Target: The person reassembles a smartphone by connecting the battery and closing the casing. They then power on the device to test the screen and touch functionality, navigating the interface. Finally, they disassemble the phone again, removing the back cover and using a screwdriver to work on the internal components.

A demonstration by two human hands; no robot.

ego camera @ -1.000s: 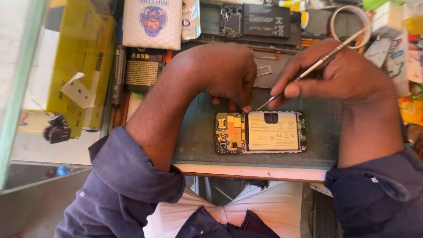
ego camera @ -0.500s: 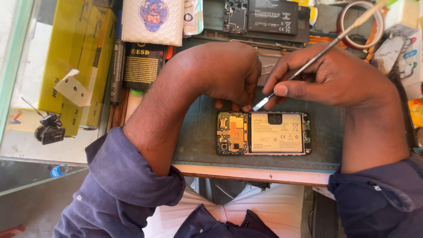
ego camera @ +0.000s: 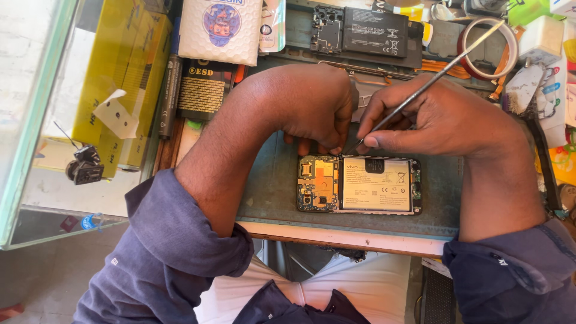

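Note:
An opened phone with its back cover off lies on a grey-green work mat, showing its circuit board at the left and a white battery at the right. My right hand grips a thin metal pry tool, whose tip touches the phone's top edge near the board. My left hand is curled just above the phone, fingertips resting on the mat at its upper edge. Whether the left fingers pinch anything is hidden.
Yellow boxes and a dark packet lie at the left. Another disassembled phone with a black battery, a tape roll and small parts crowd the back and right. A glass counter edge runs along the left.
My right hand has drawn closer to my left, bringing the tool tip down to the phone's top edge. The camera view has shifted slightly.

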